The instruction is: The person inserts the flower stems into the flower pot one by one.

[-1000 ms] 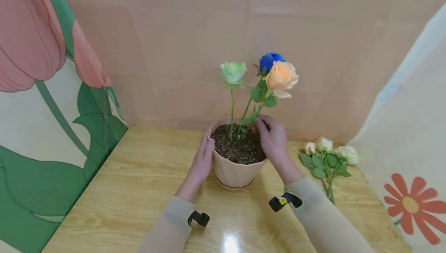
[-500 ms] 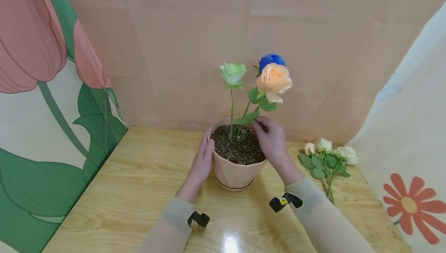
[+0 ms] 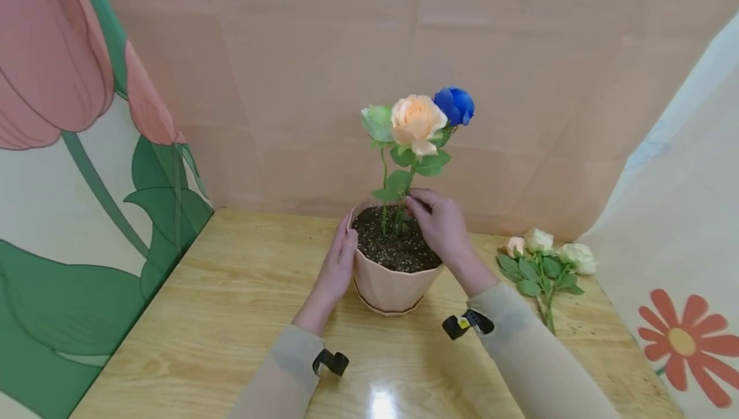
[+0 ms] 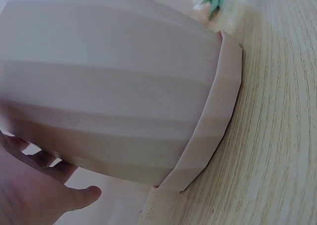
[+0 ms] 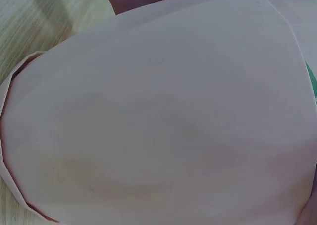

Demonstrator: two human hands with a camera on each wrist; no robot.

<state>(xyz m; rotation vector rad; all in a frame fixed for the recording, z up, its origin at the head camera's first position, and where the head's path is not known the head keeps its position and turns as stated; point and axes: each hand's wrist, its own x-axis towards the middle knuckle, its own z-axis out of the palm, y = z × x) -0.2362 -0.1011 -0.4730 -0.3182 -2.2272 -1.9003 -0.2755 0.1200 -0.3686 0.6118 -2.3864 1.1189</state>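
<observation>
A pink faceted flowerpot point(image 3: 395, 284) full of dark soil stands on its saucer point(image 4: 213, 121). My left hand point(image 3: 337, 258) lies along the pot's left side, fingers extended and thumb near the rim; in the left wrist view its thumb point(image 4: 84, 197) sticks out beside the wall. My right hand point(image 3: 443, 226) reaches over the pot's right rim and pinches the stem of a peach rose point(image 3: 417, 120) low above the soil. A pale green rose point(image 3: 377, 124) and a blue rose point(image 3: 456, 106) also rise from the pot, the peach bloom partly overlapping the green one. In the right wrist view the pot's wall point(image 5: 163, 106) hides most of the right hand.
Several cut roses point(image 3: 545, 265), cream and pale pink with green leaves, lie on the wooden table point(image 3: 231, 303) right of the pot. A pink backdrop point(image 3: 312, 85) hangs close behind the pot. Printed panels flank the table on both sides.
My right hand has moved a little left with the peach rose, whose bloom shifted from in front of the blue rose to beside the green one. My left hand has stayed on the pot.
</observation>
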